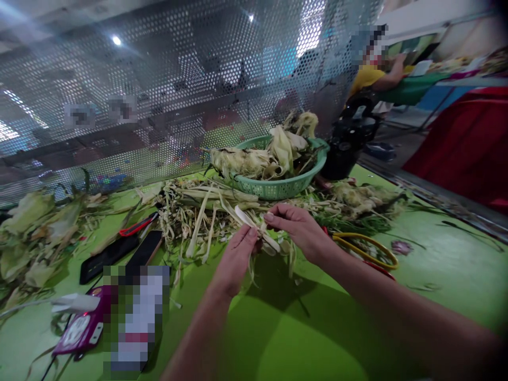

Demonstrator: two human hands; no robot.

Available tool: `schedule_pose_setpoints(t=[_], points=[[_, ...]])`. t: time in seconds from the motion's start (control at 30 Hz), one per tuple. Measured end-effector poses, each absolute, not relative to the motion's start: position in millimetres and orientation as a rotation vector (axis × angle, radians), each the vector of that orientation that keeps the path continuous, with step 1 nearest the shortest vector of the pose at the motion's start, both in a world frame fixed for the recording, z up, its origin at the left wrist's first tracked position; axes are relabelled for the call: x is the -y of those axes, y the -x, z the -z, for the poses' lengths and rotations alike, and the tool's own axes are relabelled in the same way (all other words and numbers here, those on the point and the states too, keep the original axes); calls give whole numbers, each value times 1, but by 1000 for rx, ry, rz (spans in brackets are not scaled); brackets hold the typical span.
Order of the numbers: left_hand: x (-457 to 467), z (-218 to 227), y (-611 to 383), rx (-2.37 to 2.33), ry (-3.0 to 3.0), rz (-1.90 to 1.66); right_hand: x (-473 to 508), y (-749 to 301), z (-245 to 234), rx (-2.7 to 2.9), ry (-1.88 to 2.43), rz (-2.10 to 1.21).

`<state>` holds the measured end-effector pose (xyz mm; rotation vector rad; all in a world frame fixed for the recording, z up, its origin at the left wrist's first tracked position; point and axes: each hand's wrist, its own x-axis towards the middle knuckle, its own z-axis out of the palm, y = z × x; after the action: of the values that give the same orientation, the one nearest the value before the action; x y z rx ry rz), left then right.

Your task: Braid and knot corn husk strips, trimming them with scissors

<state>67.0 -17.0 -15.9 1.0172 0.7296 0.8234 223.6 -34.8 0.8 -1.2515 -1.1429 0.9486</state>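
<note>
My left hand point(238, 251) is closed in a pinch on a pale, strip-like corn husk point(244, 216), whose ends stick out past the fingers. Close beside it, my right hand point(299, 230) pinches with thumb and forefinger at the same bundle; what exactly sits between those fingertips is too small to make out. Loose husk strips hang below both hands, above the green table point(246, 338). Just beyond lies a heap of cut stalks and husk scraps point(178, 225). Scissors with yellow handles point(367, 246) lie to the right of my right wrist.
A green basket point(273, 188) full of husks stands at the back, beside a black container point(347, 137). Phones point(145, 254), a red-handled tool point(137, 225) and a purple power strip point(85, 328) lie on the left. A perforated metal screen point(166, 95) rises behind. Another person point(367, 76) sits far right.
</note>
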Motion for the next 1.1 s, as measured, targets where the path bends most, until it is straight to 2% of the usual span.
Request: schedule_pose_setpoints(t=[0.33, 0.87, 1.1], points=[[7, 14, -66, -714, -940, -913, 42, -220, -1, 1406, 1236, -1213], [2, 18, -60, -795, -1097, -917, 43, -217, -5, 1277, 1294, -1172], [1, 16, -64, -715, -906, -950, 37, -219, 0, 1147, 1236, -998]])
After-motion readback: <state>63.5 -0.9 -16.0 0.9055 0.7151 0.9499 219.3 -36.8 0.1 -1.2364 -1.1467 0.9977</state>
